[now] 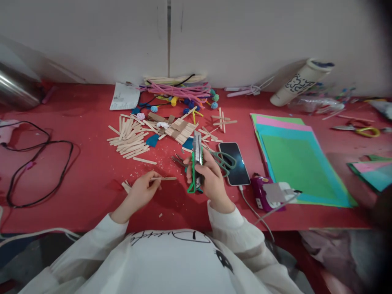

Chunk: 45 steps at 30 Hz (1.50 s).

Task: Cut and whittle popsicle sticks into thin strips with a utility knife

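My left hand [142, 189] is closed, pinching a craft stick [168, 178] that points right, above the red table. In my right hand [212, 179] is a green and silver utility knife [197, 153], held upright with my fingers wrapped round it. The stick's free end is a short way left of the knife, apart from it. Part of the knife is hidden by my fingers. Behind my hands lie a pile of loose craft sticks [130, 136] and a panel of joined sticks [180, 130]. Grey-green scissors [225, 161] rest beside my right hand, partly over a phone [234, 163].
Coloured paper sheets [294, 163] and a purple charger block [261, 194] with cables lie right. Pink pipe cleaners [179, 90] and pompoms sit at the back. A tumbler [301, 81] leans against the wall. A black cable [45, 143] loops at left. Wood crumbs dot the red table [92, 175].
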{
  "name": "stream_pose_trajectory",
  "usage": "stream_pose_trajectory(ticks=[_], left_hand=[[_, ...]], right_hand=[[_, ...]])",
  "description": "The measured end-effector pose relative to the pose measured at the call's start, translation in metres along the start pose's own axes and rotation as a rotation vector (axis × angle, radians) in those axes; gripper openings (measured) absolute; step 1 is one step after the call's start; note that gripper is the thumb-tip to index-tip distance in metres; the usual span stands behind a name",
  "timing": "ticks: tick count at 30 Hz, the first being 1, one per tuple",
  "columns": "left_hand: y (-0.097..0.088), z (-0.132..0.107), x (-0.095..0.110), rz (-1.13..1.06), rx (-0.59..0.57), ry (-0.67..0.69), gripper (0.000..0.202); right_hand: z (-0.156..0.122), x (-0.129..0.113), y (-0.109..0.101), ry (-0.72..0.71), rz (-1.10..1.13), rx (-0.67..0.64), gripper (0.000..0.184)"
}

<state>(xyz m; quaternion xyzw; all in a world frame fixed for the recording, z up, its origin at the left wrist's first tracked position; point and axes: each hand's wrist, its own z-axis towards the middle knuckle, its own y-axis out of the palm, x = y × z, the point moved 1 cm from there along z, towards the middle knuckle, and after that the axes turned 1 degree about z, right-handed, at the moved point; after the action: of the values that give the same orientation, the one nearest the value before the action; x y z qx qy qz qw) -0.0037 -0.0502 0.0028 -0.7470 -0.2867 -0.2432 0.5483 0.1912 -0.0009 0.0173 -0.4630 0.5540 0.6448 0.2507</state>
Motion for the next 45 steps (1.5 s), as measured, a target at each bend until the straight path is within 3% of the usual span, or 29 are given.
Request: stream_pose_trajectory(ticks=[3, 7, 9, 12, 14, 17, 20, 23, 29, 34, 39, 45], left_hand=[[0.006, -0.003, 0.002, 0.127, 0.017, -0.056, 0.03], [0.009, -0.016, 0.001, 0.374, 0.12, -0.165, 0.048], [0.011, -0.024, 0.001, 0.496, 0.178, -0.092, 0.044], [0.019, -0.034, 0.001, 0.581, 0.22, 0.112, 0.037], [0.028, -0.04, 0.001, 0.595, 0.216, 0.227, 0.039], [0.041, -0.048, -0.002, 0.626, 0.197, 0.338, 0.05], [0.048, -0.054, -0.008, 0.62, 0.155, 0.338, 0.057], [0.051, -0.06, -0.012, 0.61, 0.14, 0.35, 0.057], [0.055, -0.069, -0.015, 0.656, 0.178, 0.364, 0.071], [0.058, -0.07, -0.016, 0.664, 0.135, 0.404, 0.093], [0.059, -0.07, -0.022, 0.691, 0.133, 0.428, 0.085], [0.067, -0.07, -0.033, 0.641, 0.193, 0.466, 0.072]], right_hand=[[-0.028, -0.008, -0.005, -0.138, -0.166, 0.053, 0.065], [-0.061, -0.002, -0.018, -0.095, -0.264, 0.147, 0.03], [-0.072, 0.003, -0.025, -0.076, -0.231, 0.159, 0.031], [-0.081, 0.01, -0.032, -0.09, -0.103, 0.021, 0.059], [-0.084, 0.013, -0.034, -0.074, -0.034, -0.061, 0.068], [-0.088, 0.014, -0.035, -0.073, -0.036, 0.043, 0.049], [-0.094, 0.01, -0.032, -0.125, -0.191, 0.193, 0.028], [-0.101, 0.005, -0.026, -0.15, -0.432, 0.235, 0.021], [-0.1, 0.015, -0.004, -0.19, -0.671, 0.214, 0.044], [-0.086, 0.038, 0.009, -0.122, -0.911, 0.309, 0.017], [-0.079, 0.052, 0.016, -0.117, -0.985, 0.249, 0.018], [-0.083, 0.04, 0.023, -0.113, -1.168, 0.27, 0.013]])
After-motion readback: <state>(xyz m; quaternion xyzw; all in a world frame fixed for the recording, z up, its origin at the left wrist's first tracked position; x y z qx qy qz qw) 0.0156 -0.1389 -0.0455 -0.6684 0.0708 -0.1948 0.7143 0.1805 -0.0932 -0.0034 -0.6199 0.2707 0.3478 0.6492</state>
